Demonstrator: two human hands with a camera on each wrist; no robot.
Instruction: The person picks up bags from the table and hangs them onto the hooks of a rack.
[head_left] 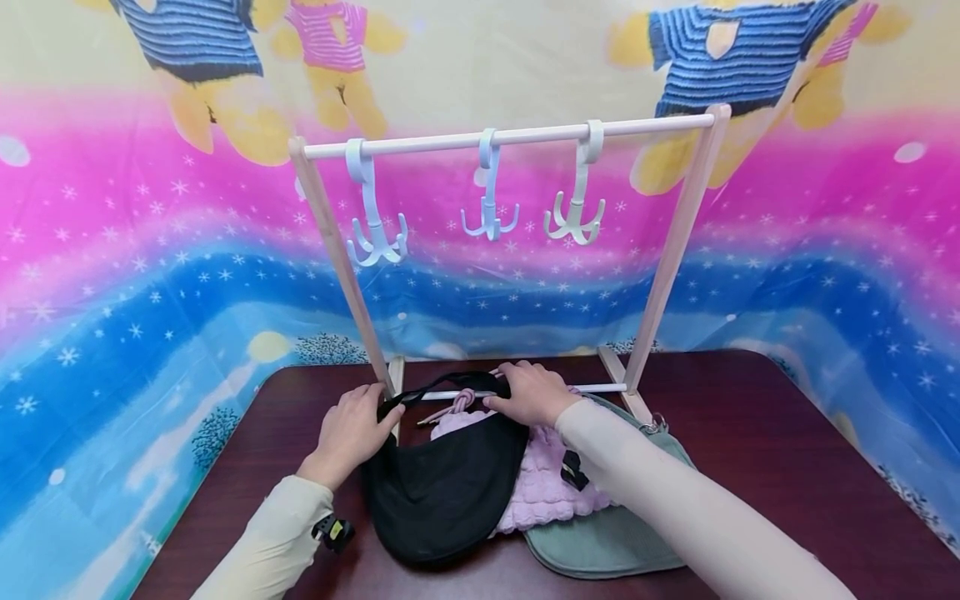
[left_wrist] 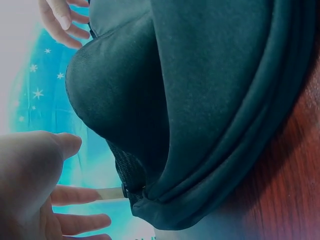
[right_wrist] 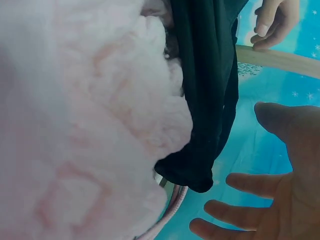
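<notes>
A black shoulder bag (head_left: 450, 492) lies on the table, its strap (head_left: 431, 385) arched behind its opening. My left hand (head_left: 348, 437) is at the strap's left end; in the left wrist view its fingers (left_wrist: 80, 224) are straight and apart beside the black bag (left_wrist: 215, 95). At the strap's right end is my right hand (head_left: 534, 393), whose fingers (right_wrist: 240, 215) are extended with a gap to the black cloth (right_wrist: 207, 85) in the right wrist view. A pink puffy bag (head_left: 551, 479) is partly covered by the black one and overlaps a green bag (head_left: 607, 546).
Behind the bags stands a wooden rack (head_left: 678, 250) with a white top bar (head_left: 450, 143). From that bar hang a left hook (head_left: 375, 225), a middle hook (head_left: 490, 200) and a right hook (head_left: 577, 200). A lower bar (head_left: 600, 388) runs near the dark red table (head_left: 772, 467).
</notes>
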